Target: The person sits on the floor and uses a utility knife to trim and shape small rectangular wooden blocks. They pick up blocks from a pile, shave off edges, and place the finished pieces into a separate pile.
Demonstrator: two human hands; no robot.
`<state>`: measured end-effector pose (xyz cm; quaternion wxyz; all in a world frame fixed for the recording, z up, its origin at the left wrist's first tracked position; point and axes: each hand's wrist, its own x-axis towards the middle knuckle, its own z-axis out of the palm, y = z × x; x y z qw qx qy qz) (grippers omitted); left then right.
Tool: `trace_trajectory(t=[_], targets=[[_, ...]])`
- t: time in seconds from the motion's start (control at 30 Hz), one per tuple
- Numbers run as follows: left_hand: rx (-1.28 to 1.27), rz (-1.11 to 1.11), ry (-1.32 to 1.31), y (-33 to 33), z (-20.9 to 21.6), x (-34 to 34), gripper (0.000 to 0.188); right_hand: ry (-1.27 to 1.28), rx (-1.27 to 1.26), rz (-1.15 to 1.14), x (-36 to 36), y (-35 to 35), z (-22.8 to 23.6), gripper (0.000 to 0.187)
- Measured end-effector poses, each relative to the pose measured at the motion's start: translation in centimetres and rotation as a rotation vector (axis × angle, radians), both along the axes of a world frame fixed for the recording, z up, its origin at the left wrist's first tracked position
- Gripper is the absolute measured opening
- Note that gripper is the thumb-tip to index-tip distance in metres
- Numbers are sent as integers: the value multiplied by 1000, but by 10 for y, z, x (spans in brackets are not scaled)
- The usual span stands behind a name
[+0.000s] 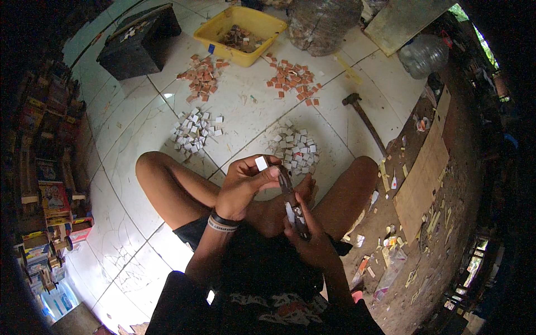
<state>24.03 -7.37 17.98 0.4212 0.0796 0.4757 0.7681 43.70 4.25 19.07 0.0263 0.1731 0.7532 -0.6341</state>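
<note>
My left hand (pixel 245 181) is closed, pinching a small white square piece (pixel 261 163) between thumb and fingers. In my right hand (pixel 312 237) lies a dark, worn hand tool with white smears (pixel 291 211), which looks like pliers; the fingers wrap round its lower part. Its upper end reaches up beside my left fingertips, and I cannot tell whether it touches the white piece. Just beyond my hands is a pile of small white square pieces (pixel 296 151). A second white pile (pixel 195 132) lies to its left.
Two heaps of reddish-brown pieces (pixel 204 77) (pixel 293 80) lie farther off, before a yellow basin (pixel 268 25). At the back left stands a black box (pixel 139 44). A hammer (pixel 365 123) rests at the right, near scrap-strewn ground and cardboard (pixel 421 178). Wooden toy-like vehicles (pixel 56 201) line the left.
</note>
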Motion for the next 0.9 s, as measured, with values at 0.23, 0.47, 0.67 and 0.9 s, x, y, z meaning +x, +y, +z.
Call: trace_trajectory(t=[0.23, 0.47, 0.67, 0.9], targets=[[67, -129, -74, -6, 2, -7, 37, -214, -407, 18, 20, 3, -4, 61], [165, 5, -209, -2, -1, 1, 29, -153, -628, -4, 15, 1, -4, 48], [133, 52, -58, 0, -6, -3, 17, -142, -467, -25, 18, 2, -2, 62], [42, 79, 204, 2, 0, -1, 15, -117, -46, -55, 16, 3, -10, 84]])
